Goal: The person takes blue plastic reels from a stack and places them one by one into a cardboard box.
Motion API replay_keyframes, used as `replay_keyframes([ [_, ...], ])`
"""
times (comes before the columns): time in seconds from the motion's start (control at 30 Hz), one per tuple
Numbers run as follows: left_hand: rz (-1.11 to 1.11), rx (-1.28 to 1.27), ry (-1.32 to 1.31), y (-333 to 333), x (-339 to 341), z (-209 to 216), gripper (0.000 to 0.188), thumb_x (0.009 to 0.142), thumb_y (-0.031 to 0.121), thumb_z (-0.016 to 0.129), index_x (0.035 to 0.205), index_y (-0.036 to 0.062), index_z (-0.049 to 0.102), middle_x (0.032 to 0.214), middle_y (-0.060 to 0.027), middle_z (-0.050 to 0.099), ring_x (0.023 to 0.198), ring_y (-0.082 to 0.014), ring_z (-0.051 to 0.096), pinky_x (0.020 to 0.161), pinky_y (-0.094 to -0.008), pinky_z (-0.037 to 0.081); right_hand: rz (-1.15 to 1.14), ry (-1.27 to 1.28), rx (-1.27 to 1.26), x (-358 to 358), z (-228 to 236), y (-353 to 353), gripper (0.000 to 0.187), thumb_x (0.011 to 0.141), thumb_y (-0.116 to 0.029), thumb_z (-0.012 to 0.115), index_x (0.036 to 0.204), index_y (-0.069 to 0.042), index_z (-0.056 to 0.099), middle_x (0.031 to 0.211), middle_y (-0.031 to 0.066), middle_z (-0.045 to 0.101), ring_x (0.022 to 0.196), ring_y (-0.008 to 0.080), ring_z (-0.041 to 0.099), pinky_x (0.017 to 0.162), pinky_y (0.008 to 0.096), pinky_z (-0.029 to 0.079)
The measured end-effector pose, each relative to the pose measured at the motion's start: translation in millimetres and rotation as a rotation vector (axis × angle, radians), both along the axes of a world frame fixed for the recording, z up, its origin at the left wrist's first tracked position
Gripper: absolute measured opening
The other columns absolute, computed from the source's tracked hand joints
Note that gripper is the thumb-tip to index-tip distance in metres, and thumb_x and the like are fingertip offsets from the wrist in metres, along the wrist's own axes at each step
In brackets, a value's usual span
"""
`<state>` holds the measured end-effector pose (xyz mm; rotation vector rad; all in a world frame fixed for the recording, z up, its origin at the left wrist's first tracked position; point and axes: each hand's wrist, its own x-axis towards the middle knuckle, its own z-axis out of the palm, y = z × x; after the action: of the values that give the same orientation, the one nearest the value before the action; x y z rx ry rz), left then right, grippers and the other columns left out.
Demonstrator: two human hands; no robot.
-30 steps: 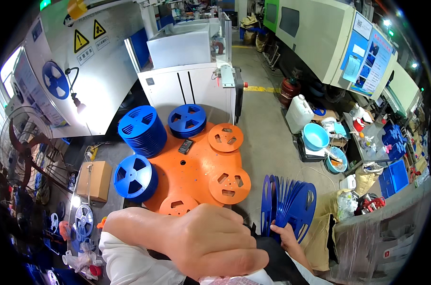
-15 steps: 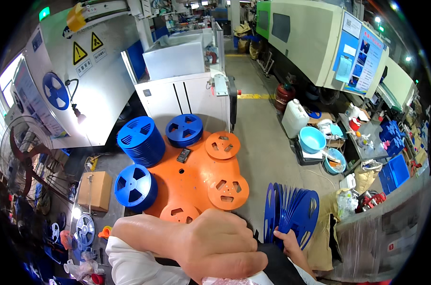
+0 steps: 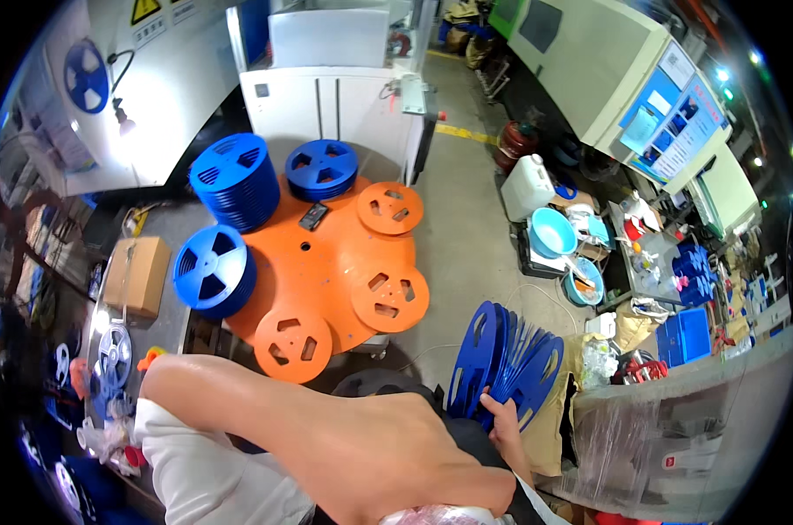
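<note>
At the right, my right hand (image 3: 503, 422) grips a fanned-out stack of blue slotted reel discs (image 3: 473, 359) by its lower edge, thumb in front. My left arm, in a white sleeve, crosses the lower middle. The back of my left hand (image 3: 414, 451) faces up and its fingers are hidden. Directly below it, crumpled clear plastic (image 3: 449, 514) shows at the lower edge; I cannot tell whether the hand holds it. Ahead stands an orange lobed table (image 3: 326, 271). It carries a tall blue disc stack (image 3: 234, 188) and two shorter blue stacks (image 3: 322, 166) (image 3: 213, 267).
A small black device (image 3: 313, 216) lies on the orange table. Left of it are a cardboard box (image 3: 136, 276) and a grey bench. At the right stand a white jug (image 3: 527, 186), light-blue basins (image 3: 552, 232), a blue bin (image 3: 683, 337) and a plastic-wrapped block (image 3: 641, 429). Machines flank the aisle.
The view has tipped downward, so the orange table sits higher and further left. My left hand has turned from a visible fist to back-up, fingers hidden. My right hand still holds the discs.
</note>
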<state>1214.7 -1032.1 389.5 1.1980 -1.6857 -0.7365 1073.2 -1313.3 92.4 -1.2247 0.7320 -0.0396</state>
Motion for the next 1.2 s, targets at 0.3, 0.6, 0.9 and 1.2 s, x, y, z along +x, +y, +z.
replay_keyframes([
  [0.3, 0.232, -0.262, -0.03, 31.3, -17.7, -28.4, 0.038, 0.066, 0.016, 0.067, 0.1, 0.0005, 0.057, 0.075, -0.0072, 0.055, 0.056, -0.023, 0.055, 0.047, -0.0294, 0.04, 0.062, 0.001, 0.032, 12.2, 14.3, 19.8, 0.022, 0.077, -0.006, 0.068, 0.096, -0.004, 0.059, 0.083, 0.0028, 0.057, 0.077, 0.0157, 0.056, 0.074, 0.0285, 0.045],
  [0.6, 0.34, -0.273, 0.009, 55.0, -27.0, -29.7, 0.023, 0.066, 0.018, 0.07, 0.077, 0.0086, 0.053, 0.062, -0.0076, 0.051, 0.05, -0.0289, 0.052, 0.044, -0.0359, 0.038, 0.095, -0.003, 0.001, 23.1, 7.1, 34.8, 0.023, 0.077, -0.006, 0.068, 0.098, -0.005, 0.059, 0.086, 0.0017, 0.058, 0.079, 0.0149, 0.056, 0.076, 0.0284, 0.045],
  [0.9, 0.452, -0.465, -0.363, 61.5, -24.6, -33.3, 0.01, 0.075, 0.013, 0.062, 0.081, 0.0053, 0.058, 0.06, -0.0022, 0.044, 0.049, -0.0194, 0.05, 0.043, -0.0317, 0.036, 0.162, 0.024, 0.024, 26.7, 20.7, 48.9, 0.023, 0.078, -0.007, 0.067, 0.099, -0.005, 0.058, 0.089, 0.0011, 0.057, 0.084, 0.0143, 0.055, 0.08, 0.0285, 0.044],
  [1.2, 0.502, -0.504, -0.376, 61.5, -29.0, -42.0, 0.009, 0.076, 0.012, 0.061, 0.08, 0.0048, 0.058, 0.06, -0.001, 0.042, 0.048, -0.0171, 0.049, 0.042, -0.0309, 0.035, 0.197, 0.01, 0.041, 29.5, 18.4, 50.1, 0.022, 0.079, -0.007, 0.067, 0.1, -0.005, 0.058, 0.089, 0.0015, 0.058, 0.082, 0.0147, 0.055, 0.078, 0.0289, 0.045],
])
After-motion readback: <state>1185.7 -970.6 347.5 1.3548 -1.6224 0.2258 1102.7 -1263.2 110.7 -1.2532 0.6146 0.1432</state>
